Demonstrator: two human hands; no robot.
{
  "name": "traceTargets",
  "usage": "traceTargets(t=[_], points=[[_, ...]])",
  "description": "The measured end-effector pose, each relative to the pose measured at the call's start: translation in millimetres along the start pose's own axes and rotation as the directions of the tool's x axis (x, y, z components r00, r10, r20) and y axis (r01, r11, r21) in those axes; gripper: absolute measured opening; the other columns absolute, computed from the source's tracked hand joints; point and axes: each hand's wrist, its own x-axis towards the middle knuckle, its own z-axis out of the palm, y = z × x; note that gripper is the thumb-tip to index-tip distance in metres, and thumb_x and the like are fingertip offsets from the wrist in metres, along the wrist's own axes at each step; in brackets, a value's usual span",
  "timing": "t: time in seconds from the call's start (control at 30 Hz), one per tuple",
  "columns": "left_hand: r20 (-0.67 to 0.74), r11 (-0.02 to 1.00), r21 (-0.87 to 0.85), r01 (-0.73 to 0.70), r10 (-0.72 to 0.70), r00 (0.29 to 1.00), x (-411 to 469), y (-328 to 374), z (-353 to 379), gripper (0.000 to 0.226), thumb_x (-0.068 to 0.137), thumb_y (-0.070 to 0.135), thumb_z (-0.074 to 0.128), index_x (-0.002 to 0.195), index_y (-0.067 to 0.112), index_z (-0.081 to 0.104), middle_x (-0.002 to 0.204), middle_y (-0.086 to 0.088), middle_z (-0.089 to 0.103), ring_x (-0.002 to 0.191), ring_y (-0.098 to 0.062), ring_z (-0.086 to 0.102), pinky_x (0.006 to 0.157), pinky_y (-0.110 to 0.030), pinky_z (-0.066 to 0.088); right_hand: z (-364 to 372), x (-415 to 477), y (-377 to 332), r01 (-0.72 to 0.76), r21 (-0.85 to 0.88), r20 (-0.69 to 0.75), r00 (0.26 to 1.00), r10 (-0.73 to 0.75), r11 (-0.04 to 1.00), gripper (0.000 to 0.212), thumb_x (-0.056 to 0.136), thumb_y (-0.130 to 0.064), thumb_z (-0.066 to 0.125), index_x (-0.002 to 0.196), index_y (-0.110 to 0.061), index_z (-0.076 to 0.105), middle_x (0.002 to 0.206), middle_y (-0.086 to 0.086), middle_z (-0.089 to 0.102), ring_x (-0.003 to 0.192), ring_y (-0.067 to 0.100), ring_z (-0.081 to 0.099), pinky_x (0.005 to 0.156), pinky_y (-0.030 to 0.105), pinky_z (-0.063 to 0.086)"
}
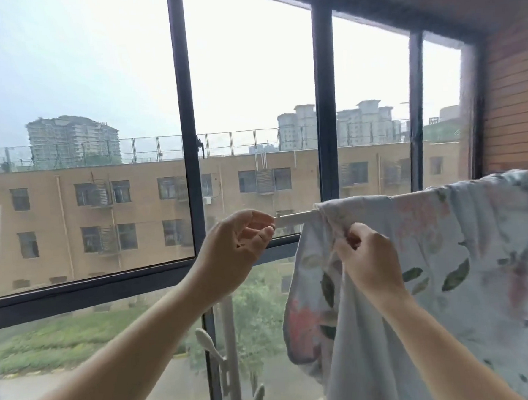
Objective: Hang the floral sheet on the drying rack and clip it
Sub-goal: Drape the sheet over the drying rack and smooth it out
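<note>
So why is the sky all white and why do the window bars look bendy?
Head view: the bright sky is overexposed; the wide-angle lens bows the window bars; the floral sheet looks soft and slightly blurred toward the right edge.

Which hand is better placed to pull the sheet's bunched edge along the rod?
Right, probably: the right hand pinches the floral sheet just below the rod. The left hand sits at the bare rod end, off the fabric.

Window frame [185, 112]: dark, across frame | tan block [102, 209]: centre left, beyond glass, fenced roof | towers [73, 140]: skyline | brick wall [513, 107]: right edge | lawn [64, 335]: lower left | white hooks [204, 338]: bottom centre
</note>
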Motion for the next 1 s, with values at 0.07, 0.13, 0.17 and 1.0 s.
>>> traceTargets(t=[0.07, 0.13, 0.17, 1.0], points=[[0.015, 0.995, -0.097, 0.01, -0.008, 1.0, 2.5, -3.7, -7.3, 0.012, 0.089, 0.022, 0.063, 0.098, 0.027, 0.068, 0.093, 0.006, 0.072, 0.085, -0.014, 0.069, 0.078, -0.037, 0.059, -3.5, -1.6, -2.3, -0.141, 0.092, -0.018, 0.99, 0.143, 0.986, 0.023, 0.086, -0.01, 0.056, 0.065, -0.006, 0.049, 0.055, 0.0, 0.049, 0.051, 0.015, 0.045, 0.045, 0.02, 0.034], [0.024, 0.986, -0.169, 0.005, -0.001, 1.0, 8.5, -4.7, -10.0, 0.013, 0.089, 0.015, 0.062, 0.095, 0.025, 0.067, 0.089, 0.002, 0.072, 0.08, -0.016, 0.069, 0.066, -0.03, 0.06, -9.0, 1.4, -1.0, -0.267, 0.192, -0.012, 0.961, 0.275, 0.944, 0.017, 0.088, -0.01, 0.055, 0.073, -0.004, 0.051, 0.059, 0.003, 0.055, 0.053, 0.016, 0.049, 0.049, 0.022, 0.039], [0.025, 0.982, -0.186, -0.005, 0.01, 1.0, 12.5, -4.1, -10.4, 0.014, 0.089, 0.013, 0.062, 0.093, 0.026, 0.067, 0.088, 0.001, 0.072, 0.076, -0.014, 0.069, 0.059, -0.025, 0.058, -13.3, 5.5, -1.4, -0.315, 0.257, -0.01, 0.944, 0.328, 0.914, 0.016, 0.089, -0.009, 0.055, 0.074, -0.006, 0.051, 0.057, 0.002, 0.056, 0.052, 0.015, 0.051, 0.052, 0.025, 0.043], [0.532, 0.911, -0.396, 0.11, 0.13, 0.837, 140.7, -79.7, 53.0, 0.03, 0.081, 0.047, 0.066, 0.098, 0.023, 0.075, 0.1, 0.001, 0.074, 0.1, -0.021, 0.067, 0.087, -0.025, 0.052, -8.3, 38.4, 6.5, -0.301, 0.256, 0.095, 0.954, 0.286, 0.919, 0.02, 0.089, -0.016, 0.052, 0.077, -0.016, 0.069, 0.074, 0.007, 0.06, 0.072, 0.018, 0.051, 0.069, 0.029, 0.04]])
